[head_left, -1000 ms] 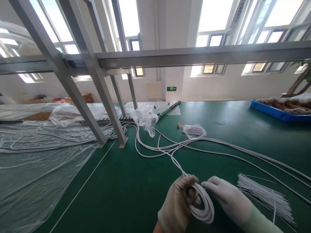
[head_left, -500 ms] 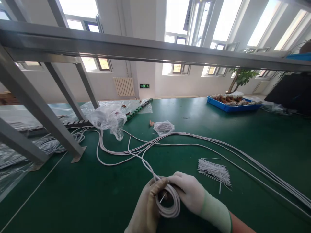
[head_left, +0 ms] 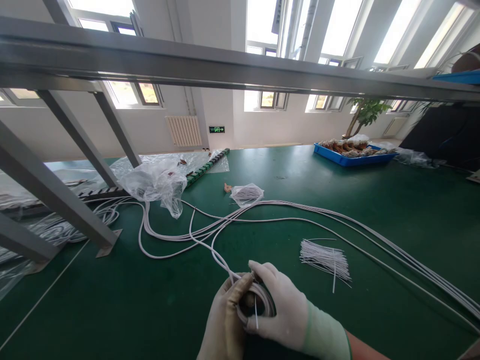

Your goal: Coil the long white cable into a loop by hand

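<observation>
My left hand (head_left: 227,315), in a stained whitish glove, grips the left side of a small coil of pale cable (head_left: 267,299). My right hand (head_left: 283,305), in a white glove with a green-edged cuff, wraps the coil's right side, thumb below and fingers above. A thin white tie (head_left: 256,309) stands in the coil's opening by the right thumb; its upper end is hidden. From the coil's top, cable strands (head_left: 222,260) run up to the longer cables (head_left: 180,236) on the green table. Right of my hands lies a loose pile of white ties (head_left: 324,259).
A clear bag of ties (head_left: 246,194) lies behind the cables. Crumpled plastic (head_left: 153,182) and a slotted green strip (head_left: 208,167) are at the back left. Grey metal posts (head_left: 52,185) stand at left, under a crossbar (head_left: 225,67). A blue tray (head_left: 352,161) sits at the back right.
My right hand has moved from the coil's upper right to around its right side, with the thumb coming below. The tie in the opening now stands more upright. The view has shifted slightly.
</observation>
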### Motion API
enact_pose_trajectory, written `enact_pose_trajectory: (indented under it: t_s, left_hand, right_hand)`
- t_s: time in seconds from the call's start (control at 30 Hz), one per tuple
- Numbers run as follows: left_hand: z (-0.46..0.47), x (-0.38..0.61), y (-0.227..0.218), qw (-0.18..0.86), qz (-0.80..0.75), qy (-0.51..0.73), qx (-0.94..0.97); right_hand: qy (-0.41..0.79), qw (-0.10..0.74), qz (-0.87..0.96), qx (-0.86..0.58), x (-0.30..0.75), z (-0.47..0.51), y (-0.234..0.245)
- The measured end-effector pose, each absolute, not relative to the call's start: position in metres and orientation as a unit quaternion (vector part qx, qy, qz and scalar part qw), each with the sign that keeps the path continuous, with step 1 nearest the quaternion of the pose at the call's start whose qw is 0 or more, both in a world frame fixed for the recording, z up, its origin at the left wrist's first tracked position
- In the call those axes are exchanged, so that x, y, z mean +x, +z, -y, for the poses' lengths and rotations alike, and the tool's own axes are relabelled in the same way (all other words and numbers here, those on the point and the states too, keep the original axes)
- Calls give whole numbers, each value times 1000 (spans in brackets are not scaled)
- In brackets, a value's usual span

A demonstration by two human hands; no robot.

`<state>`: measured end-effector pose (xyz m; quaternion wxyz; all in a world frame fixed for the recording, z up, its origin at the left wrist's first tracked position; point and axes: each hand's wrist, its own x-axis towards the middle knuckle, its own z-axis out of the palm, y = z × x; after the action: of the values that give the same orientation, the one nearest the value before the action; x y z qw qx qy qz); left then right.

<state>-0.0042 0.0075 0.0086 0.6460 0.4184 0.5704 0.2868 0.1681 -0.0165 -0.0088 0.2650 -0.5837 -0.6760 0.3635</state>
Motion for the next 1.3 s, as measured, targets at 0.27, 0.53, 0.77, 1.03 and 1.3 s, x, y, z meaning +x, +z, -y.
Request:
enact_pose_trajectory:
  t_s: [0.27,0.53,0.77,1.03,1.3]
  left_hand:
    - [-13,4,10,694,-570,340,279]
    - [-18,8,9,748,-512,373,201]
    - [-7,19,-17,777,-441,418,167]
    - [-7,18,-5,788,-446,366,217]
    - [-1,15,-15,764,-448,386,257]
  right_hand:
    - [209,409,710,-533,168,15,-38]
    - [221,483,694,-486,168,16,-25]
    - [305,512,632,-496,173,6,-19]
    - [292,519,621,-509,174,7,-16]
    - [354,544,556,-519,211,-9,-20]
